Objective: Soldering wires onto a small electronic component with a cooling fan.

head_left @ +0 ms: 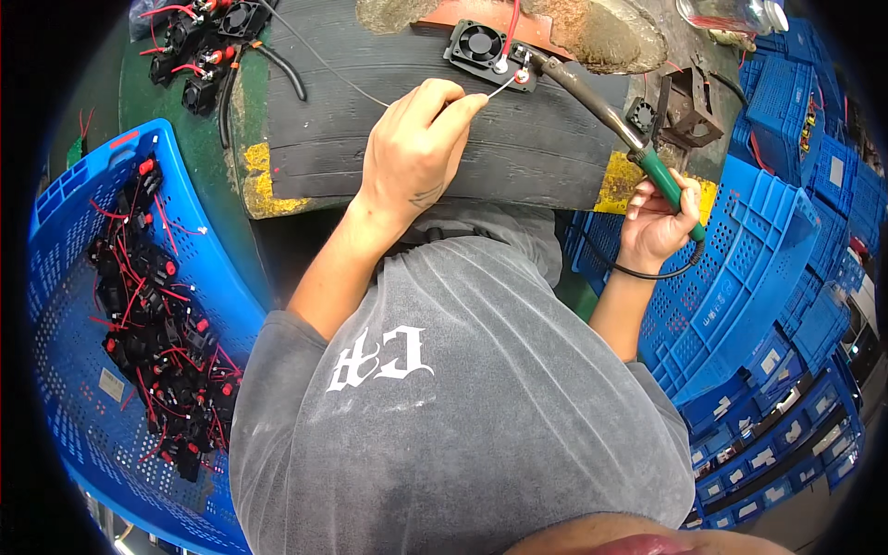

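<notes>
In my right hand (pixel 661 222) is a soldering iron (pixel 601 106) with a green handle, my fingers closed round it. Its tip reaches the terminals at the right end of a small black fan module (pixel 481 48) lying on the bench. Pinched in my left hand (pixel 416 148) is a thin grey solder wire (pixel 502 88), whose end meets the terminal with a red collar (pixel 523 76). The wire trails from my left hand toward the upper left. A red wire (pixel 512 28) runs from a terminal of the module to the far side.
More fan modules (pixel 199 92) with red wires lie at the bench's far left. Many more fill a blue crate (pixel 171 222) on my left. Another fan (pixel 641 116) and a rusty metal bracket (pixel 692 111) sit right of the iron. Blue crates (pixel 740 268) stand on my right.
</notes>
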Tool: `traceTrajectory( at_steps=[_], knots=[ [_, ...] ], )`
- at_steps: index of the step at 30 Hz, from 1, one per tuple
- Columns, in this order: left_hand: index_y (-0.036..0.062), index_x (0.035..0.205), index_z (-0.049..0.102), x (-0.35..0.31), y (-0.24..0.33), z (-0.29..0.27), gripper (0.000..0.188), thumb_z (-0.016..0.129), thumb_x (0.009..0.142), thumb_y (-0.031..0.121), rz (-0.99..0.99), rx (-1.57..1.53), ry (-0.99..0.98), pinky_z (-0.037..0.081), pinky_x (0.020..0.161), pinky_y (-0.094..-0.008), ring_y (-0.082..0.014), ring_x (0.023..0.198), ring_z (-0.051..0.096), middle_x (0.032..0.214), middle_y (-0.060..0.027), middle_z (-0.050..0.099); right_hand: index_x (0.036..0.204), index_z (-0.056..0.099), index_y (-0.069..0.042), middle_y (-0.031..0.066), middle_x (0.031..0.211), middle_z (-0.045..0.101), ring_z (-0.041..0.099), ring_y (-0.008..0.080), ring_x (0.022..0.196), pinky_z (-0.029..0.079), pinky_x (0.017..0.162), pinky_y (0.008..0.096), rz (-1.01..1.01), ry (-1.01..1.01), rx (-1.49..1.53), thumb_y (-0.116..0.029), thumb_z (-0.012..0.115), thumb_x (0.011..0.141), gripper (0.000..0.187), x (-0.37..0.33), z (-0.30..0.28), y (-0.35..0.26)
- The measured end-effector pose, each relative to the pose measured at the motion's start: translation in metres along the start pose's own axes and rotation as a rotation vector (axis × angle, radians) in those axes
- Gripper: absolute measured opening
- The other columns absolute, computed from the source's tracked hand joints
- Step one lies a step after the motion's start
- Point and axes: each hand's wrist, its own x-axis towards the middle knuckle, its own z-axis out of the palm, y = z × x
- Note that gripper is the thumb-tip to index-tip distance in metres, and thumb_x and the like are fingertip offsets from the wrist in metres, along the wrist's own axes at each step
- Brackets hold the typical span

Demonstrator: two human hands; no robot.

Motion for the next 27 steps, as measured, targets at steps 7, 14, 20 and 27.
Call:
traceTrajectory(
  at_steps=[7,14,20,27],
  knots=[
    [0.0039,0.094,0.069,-0.006,-0.002,-0.014,0.014,0.072,0.080,0.002,-0.005,0.031,-0.024,0.052,0.068,-0.0334,-0.0234,0.074,0.063,0.086,-0.0061,0.060,0.105,0.063,-0.008,0.0174,0.076,0.066,0.061,0.0214,0.055,0.045,0.039,0.0263,0.000,-0.004,0.010,-0.040,0.049,0.099,0.035,-0.004,-0.009,0.000],
    [0.0045,0.099,0.071,-0.006,-0.013,-0.022,0.019,0.071,0.080,0.000,-0.081,0.168,0.013,0.052,0.068,-0.0353,-0.0256,0.074,0.062,0.084,-0.0083,0.060,0.104,0.061,-0.008,0.0174,0.073,0.067,0.062,0.0231,0.053,0.045,0.037,0.0280,0.040,0.052,0.144,-0.037,0.050,0.098,0.032,-0.009,-0.018,0.004],
    [0.0053,0.105,0.069,0.031,-0.016,-0.026,0.026,0.073,0.080,0.004,0.100,0.174,-0.023,0.053,0.068,-0.0355,-0.0262,0.077,0.063,0.090,-0.0083,0.060,0.103,0.064,-0.009,0.0185,0.076,0.068,0.060,0.0222,0.052,0.043,0.037,0.0266,0.045,0.049,0.188,-0.038,0.051,0.097,0.032,-0.015,-0.030,0.003],
    [0.0095,0.124,0.054,0.069,-0.002,-0.029,0.046,0.071,0.081,0.015,0.028,0.293,-0.276,0.054,0.074,-0.0458,-0.0404,0.089,0.063,0.111,-0.0193,0.056,0.102,0.066,-0.009,0.0193,0.079,0.068,0.057,0.0205,0.051,0.041,0.037,0.0252,0.011,0.038,0.271,-0.037,0.049,0.098,0.033,-0.023,-0.042,0.007]
  ],
)
